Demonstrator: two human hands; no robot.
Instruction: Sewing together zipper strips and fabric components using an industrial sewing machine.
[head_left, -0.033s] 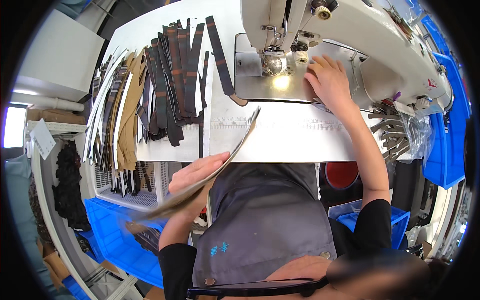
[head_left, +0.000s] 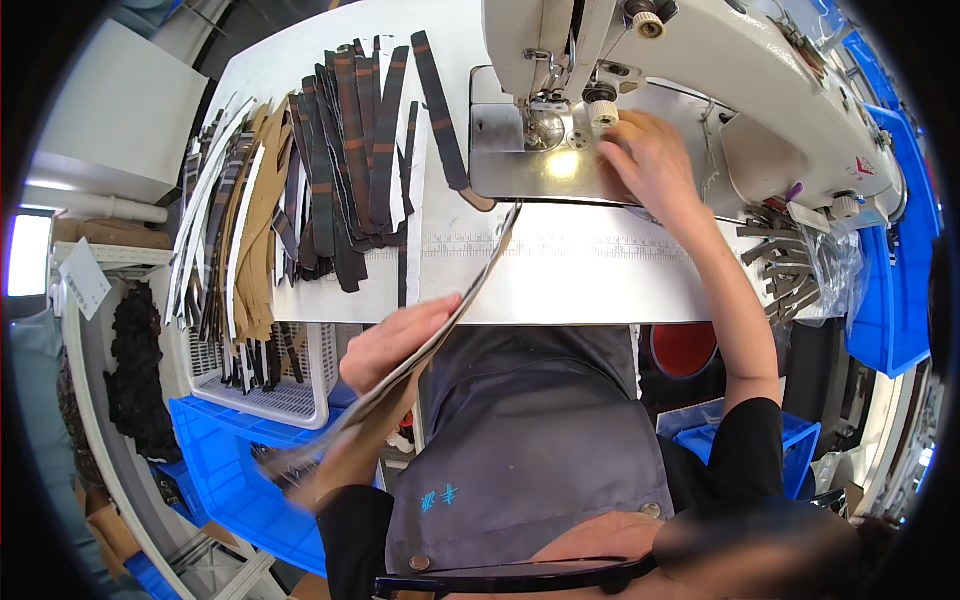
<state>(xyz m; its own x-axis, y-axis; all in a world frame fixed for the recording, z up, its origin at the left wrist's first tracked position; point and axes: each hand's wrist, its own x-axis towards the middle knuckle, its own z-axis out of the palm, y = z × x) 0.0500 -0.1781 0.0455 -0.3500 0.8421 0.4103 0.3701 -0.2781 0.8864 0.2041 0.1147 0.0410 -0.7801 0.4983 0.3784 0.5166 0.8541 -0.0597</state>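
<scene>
My left hand (head_left: 395, 345) is closed around a long, thin strip of fabric (head_left: 478, 285), seen nearly edge-on. Its far tip reaches the front edge of the metal sewing plate (head_left: 610, 178), while its near end hangs blurred past my left forearm. On that plate lies my right hand (head_left: 655, 165), fingers stretched out and nothing seen in them. The needle and presser foot area (head_left: 546, 122) of the white sewing machine (head_left: 780, 75) is left of my right fingers. One dark strip with a brown end (head_left: 440, 120) rests against the plate's left side.
Several dark strips with brown bands (head_left: 350, 150) lie on the left of the white table (head_left: 450, 290), beside tan and white strips (head_left: 262, 200). Below are a white basket (head_left: 322, 375) and a blue bin (head_left: 215, 460). Short strip bundles (head_left: 785, 260) sit at the right edge.
The held strip's far tip has moved up to the plate's front edge, and its near end has shifted. My right hand has slid slightly left on the plate.
</scene>
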